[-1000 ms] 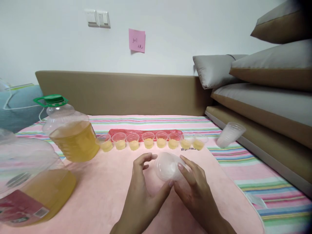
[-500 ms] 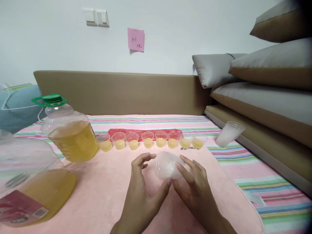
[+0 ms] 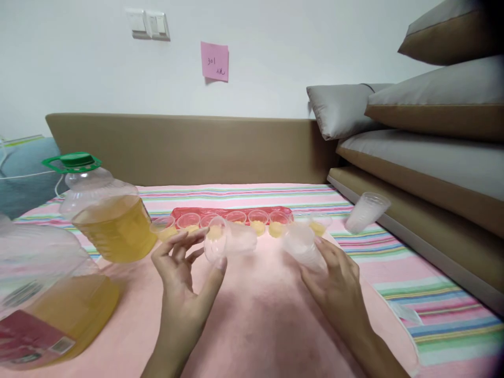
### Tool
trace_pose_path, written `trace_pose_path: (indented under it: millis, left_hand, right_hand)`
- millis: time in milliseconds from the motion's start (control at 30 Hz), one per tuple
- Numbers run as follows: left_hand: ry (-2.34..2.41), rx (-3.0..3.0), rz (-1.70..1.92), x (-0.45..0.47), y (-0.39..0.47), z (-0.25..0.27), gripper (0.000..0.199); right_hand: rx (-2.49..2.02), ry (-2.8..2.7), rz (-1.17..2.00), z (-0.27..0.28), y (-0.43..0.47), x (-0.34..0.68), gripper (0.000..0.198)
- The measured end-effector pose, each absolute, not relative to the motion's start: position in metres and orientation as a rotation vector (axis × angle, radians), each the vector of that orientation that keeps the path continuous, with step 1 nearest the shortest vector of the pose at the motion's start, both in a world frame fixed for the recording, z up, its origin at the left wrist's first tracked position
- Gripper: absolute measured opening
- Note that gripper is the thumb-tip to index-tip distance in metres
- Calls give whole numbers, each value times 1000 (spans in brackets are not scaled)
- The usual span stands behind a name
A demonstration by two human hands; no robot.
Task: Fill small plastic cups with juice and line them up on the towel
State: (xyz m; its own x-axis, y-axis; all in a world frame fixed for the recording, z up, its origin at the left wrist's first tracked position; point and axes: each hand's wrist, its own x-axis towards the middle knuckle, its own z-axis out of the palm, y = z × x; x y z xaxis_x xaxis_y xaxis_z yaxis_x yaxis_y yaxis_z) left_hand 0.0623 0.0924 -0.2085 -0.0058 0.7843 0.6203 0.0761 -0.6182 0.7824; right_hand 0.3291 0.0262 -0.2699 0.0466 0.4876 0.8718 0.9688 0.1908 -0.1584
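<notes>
My left hand [image 3: 189, 273] grips a clear plastic cup [image 3: 240, 239] at its rim between thumb and fingers. The cup lies sideways in the air, its base towards the right. In my right hand [image 3: 338, 278] is a small stack of clear plastic cups [image 3: 301, 244], blurred by motion, thumb and fingers around its side. Behind both hands runs a row of several clear cups [image 3: 258, 226] with a little yellow liquid in each. The held cups hide parts of that row.
Two large jugs of yellow liquid stand at left, a green-capped jug [image 3: 114, 226] and a nearer labelled jug [image 3: 59, 304]. A red plastic wrapper [image 3: 232, 211] lies behind the row. Another stack of cups [image 3: 366, 212] leans by the cushions [image 3: 433, 157] at right. A pink cloth [image 3: 252, 325] lies beneath.
My hands were close together around the cups. Now they are apart: the left has moved left with a cup, the right has moved right with the rest of the stack.
</notes>
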Motion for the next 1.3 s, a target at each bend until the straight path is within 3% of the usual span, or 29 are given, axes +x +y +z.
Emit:
trace_pose_path:
  millis: [333, 467, 633, 1300]
  left_hand:
    - [1198, 2208, 1011, 58, 87, -218, 59]
    - [1213, 2279, 887, 53, 86, -218, 63]
    - [1221, 2357, 800, 45, 90, -213, 63]
    - [1213, 2434, 639, 34, 98, -218, 64]
  right_hand:
    - [-1589, -1258, -577, -274, 20, 372, 82]
    - [-1637, -1088, -460, -281, 16, 393, 108]
    - [-1721, -855, -381, -282, 9, 420, 125]
    - [-1734, -571, -282, -312, 15, 492, 135]
